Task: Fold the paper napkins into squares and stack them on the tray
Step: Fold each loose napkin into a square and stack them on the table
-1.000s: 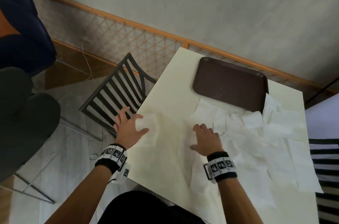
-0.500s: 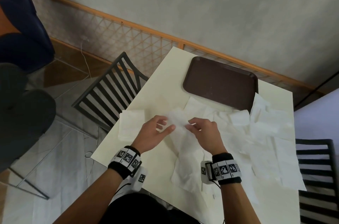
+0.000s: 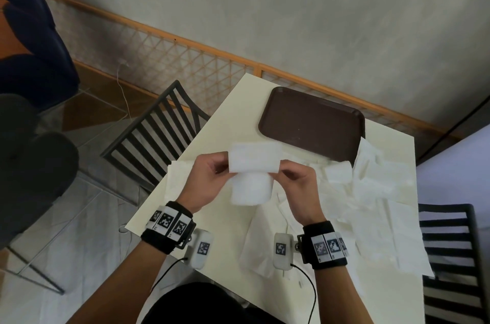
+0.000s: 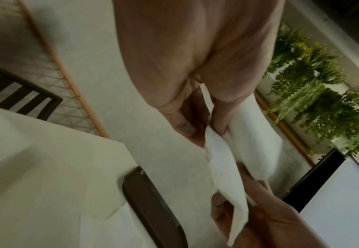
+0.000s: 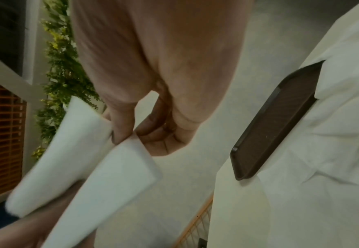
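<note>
A white paper napkin (image 3: 254,164) hangs in the air above the table, bent over into two layers. My left hand (image 3: 212,172) pinches its left edge and my right hand (image 3: 294,178) pinches its right edge. In the left wrist view thumb and fingers of the left hand (image 4: 214,129) clamp the napkin (image 4: 227,167). The right wrist view shows the right hand (image 5: 129,134) pinching the napkin (image 5: 110,167) at a corner. The dark brown tray (image 3: 313,125) lies bare at the table's far side. One flat napkin (image 3: 180,178) lies at the left table edge, under my left hand.
Several loose unfolded napkins (image 3: 371,204) cover the right half of the cream table (image 3: 233,111). A black slatted chair (image 3: 153,135) stands at the left, another chair (image 3: 450,244) at the right. A lattice railing (image 3: 185,58) runs behind the table.
My left hand left the flat napkin at the table's left edge. Both hands took a napkin from the pile, lifted it off the table and bent it over in the air.
</note>
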